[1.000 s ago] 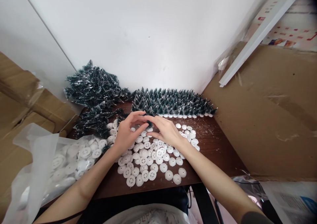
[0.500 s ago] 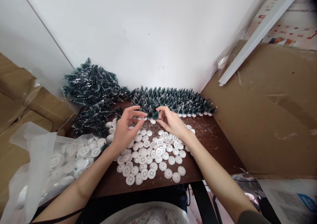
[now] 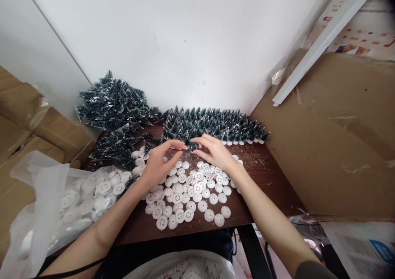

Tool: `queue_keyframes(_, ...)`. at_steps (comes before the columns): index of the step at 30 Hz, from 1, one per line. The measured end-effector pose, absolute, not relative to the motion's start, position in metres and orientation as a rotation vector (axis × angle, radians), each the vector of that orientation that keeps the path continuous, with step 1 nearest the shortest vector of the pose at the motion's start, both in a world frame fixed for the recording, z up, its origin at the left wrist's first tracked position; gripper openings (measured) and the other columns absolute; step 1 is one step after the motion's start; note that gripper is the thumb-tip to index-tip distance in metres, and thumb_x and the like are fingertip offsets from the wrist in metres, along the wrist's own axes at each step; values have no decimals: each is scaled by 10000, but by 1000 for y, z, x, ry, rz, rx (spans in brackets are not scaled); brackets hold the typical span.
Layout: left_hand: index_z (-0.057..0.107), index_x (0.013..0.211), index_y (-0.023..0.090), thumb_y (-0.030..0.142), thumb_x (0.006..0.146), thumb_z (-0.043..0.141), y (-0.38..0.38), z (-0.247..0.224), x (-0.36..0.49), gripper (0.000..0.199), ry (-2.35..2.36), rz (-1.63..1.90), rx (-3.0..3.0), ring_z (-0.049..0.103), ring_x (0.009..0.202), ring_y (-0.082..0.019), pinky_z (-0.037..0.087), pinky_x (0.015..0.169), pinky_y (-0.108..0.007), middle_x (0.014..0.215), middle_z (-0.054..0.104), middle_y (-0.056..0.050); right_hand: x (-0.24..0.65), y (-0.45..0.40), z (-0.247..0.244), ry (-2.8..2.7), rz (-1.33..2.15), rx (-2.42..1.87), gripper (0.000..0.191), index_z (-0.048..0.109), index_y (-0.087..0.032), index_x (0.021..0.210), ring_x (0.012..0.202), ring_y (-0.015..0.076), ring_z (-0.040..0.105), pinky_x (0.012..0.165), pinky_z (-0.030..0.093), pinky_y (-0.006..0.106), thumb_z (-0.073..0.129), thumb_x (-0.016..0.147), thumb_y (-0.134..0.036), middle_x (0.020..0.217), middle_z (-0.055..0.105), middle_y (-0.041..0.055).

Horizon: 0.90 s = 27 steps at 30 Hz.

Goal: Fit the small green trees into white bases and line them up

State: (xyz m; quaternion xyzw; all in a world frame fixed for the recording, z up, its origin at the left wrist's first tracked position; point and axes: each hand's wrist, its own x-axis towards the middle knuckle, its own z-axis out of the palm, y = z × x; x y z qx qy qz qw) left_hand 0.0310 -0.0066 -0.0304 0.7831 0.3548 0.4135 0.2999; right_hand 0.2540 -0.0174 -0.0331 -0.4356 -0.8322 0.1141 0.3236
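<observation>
The only view looks forward and down from the head, above the tabletop [image 3: 265, 188].

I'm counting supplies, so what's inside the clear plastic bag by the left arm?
The clear plastic bag holds a heap of white discs, some showing slotted faces. Those lower down are hidden by the discs above, the cloudy plastic and the left forearm.

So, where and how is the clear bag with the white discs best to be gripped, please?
Probably by the slack plastic of the clear bag, from above, on the side away from the left forearm. There it rises loose and can be bunched in one hand; the part bulging with white discs looks lumpy and harder to grip.
</observation>
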Motion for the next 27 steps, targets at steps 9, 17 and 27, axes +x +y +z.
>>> queue_keyframes(9, 670, 1019, 195, 295, 904, 558, -8, -28, 31, 189, 981, 1064, 2052, 662, 980, -209, 575, 845, -362, 1064, 701, -73, 255, -17, -34, -2213, 335, -1089, 177, 657, -145, 979, 710, 134, 541, 632, 447, 267, 543, 962, -279, 924, 579, 54)
queue_keyframes(17, 666, 1003, 207, 289, 904, 547, -9, -25, 30, 176, 1008, 1060, 2026, 656, 978, -204, 573, 815, -336, 1073, 697, -55, 262, -14, -31, -2131, 351, -1189, 106, 644, -158, 910, 695, 138, 546, 640, 466, 273, 548, 921, -201, 875, 573, 44)
queue_keyframes(27, 665, 1009, 206, 273, 909, 536, -7, -26, 29, 176, 1017, 1064, 2064, 656, 968, -193, 563, 758, -299, 1086, 695, -54, 263, -10, -35, -1991, 263, -1358, 130, 688, -134, 963, 721, 158, 605, 682, 516, 300, 568, 918, -155, 923, 639, 82)
